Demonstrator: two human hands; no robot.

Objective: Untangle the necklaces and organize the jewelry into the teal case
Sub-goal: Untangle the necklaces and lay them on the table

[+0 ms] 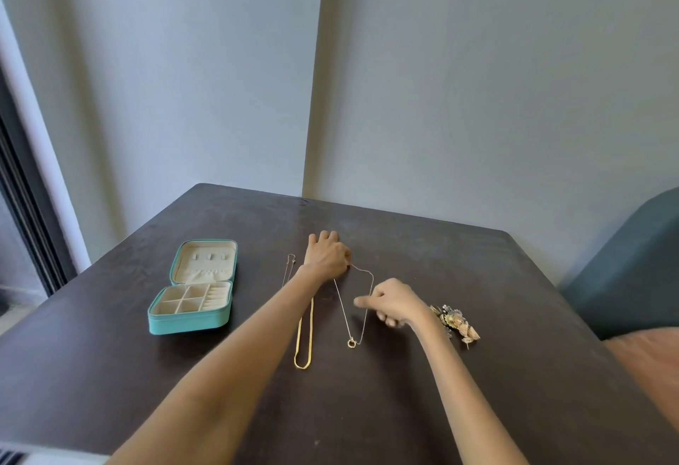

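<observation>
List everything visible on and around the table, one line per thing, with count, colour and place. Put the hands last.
Table: one, dark brown, fills the lower view, set against the wall.
Teal case: one, teal with cream lining, open, on the table's left side.
Gold chain: one, gold, thick, lying straight at centre, partly under the left forearm.
Thin necklace: one, silvery with a small ring pendant, right of the gold chain.
Fine chain: one, pale, thin, left of the left wrist.
Ornate jewelry pieces: a cluster, gold and silver, count unclear, behind the right wrist.
Chair: one, dark teal, right edge.
Left hand: pinches the thin necklace's top end.
Right hand: pinches its right strand.
</observation>
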